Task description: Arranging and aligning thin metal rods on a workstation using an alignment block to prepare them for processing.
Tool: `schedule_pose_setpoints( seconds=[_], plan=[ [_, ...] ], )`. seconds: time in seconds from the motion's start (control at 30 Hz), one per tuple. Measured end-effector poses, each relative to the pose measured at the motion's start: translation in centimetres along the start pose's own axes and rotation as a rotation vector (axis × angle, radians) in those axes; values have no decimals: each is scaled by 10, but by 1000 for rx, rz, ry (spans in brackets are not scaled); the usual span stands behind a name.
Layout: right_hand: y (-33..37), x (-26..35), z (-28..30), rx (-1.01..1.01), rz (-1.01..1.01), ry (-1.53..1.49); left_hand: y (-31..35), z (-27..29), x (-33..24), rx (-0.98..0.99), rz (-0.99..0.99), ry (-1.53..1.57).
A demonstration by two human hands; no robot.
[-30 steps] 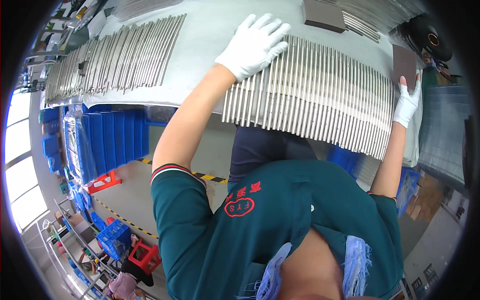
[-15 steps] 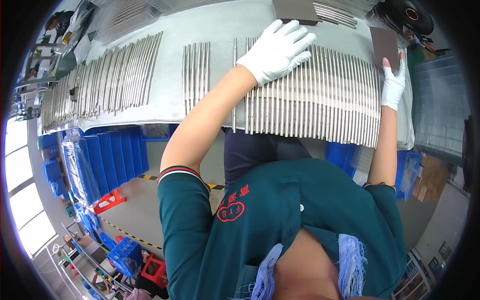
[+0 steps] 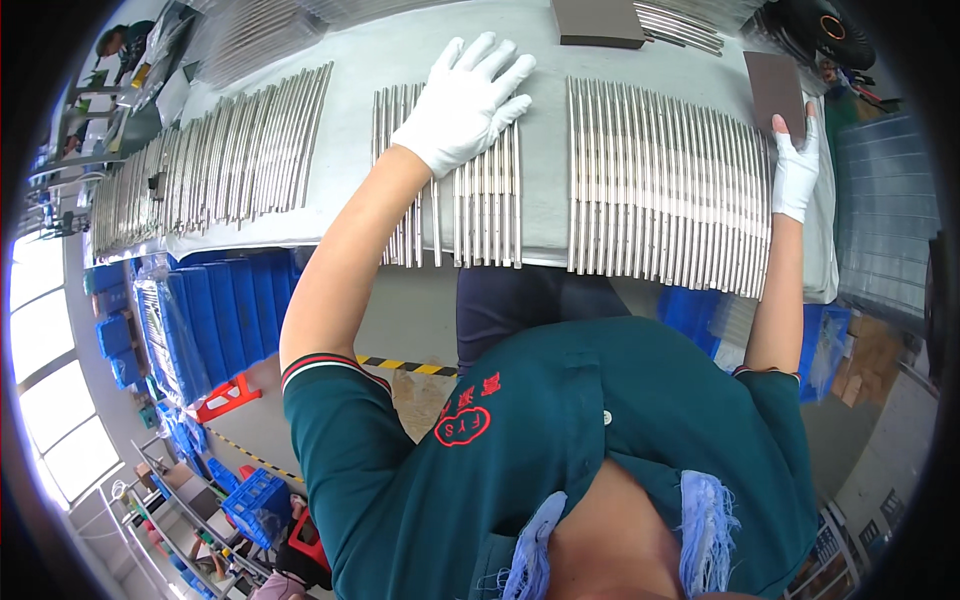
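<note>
White-gloved fingers (image 3: 494, 62) of the left hand (image 3: 462, 105) lie outstretched, slightly parted, palm down across metal rods on the table (image 3: 545, 180); from my remote post I see them close around nothing, and I cannot tell what presses under the palm. At the right, the right hand (image 3: 797, 180), thumb and forefinger bare-tipped and spread, meets the lower edge of a brown panel (image 3: 774, 85); how firmly it grips, I cannot tell.

Half a second earlier, the left hand covered the left end of the main row of rods (image 3: 665, 185). Now it sits farther left, a batch of rods (image 3: 487, 205) has come away with it, and bare table shows between batch and row. The right hand and panel hold their places at the row's right end.

The rods lie side by side, long axes running from the table's near edge toward its far side, near ends toward the wearer's body. Those in the far-left row (image 3: 240, 155) slant, far ends to the right.

I count about seven rods in the batch, one loose rod (image 3: 436, 225) beside it, and roughly twenty in the main row. A left group (image 3: 384, 120) is partly hidden by glove and forearm; the far-left row is too tightly packed to count. Beyond sit one brown block (image 3: 597, 22) and one small bundle of rods (image 3: 680, 25).
</note>
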State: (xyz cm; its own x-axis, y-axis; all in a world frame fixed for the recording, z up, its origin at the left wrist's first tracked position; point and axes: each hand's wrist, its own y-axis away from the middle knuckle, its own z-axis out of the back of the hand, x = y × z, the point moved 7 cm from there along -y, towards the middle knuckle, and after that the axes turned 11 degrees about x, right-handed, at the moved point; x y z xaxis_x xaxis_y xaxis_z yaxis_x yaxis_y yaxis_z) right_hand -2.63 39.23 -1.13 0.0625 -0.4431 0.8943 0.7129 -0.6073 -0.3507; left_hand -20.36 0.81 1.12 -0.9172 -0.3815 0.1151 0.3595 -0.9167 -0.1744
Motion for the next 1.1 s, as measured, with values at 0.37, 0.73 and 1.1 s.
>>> schedule_pose_setpoints(
  seconds=[0.37, 0.73, 1.1],
  plan=[
    [5, 14, -1, -61, 15, 62, -50, 1, -61, -85, -121, 145],
    [11, 28, 17, -271, 141, -105, -35, 12, -33, -48, -91, 109],
    [7, 16, 16, -207, 154, 24, -107, -4, -118, -110, -199, 248]
  ],
)
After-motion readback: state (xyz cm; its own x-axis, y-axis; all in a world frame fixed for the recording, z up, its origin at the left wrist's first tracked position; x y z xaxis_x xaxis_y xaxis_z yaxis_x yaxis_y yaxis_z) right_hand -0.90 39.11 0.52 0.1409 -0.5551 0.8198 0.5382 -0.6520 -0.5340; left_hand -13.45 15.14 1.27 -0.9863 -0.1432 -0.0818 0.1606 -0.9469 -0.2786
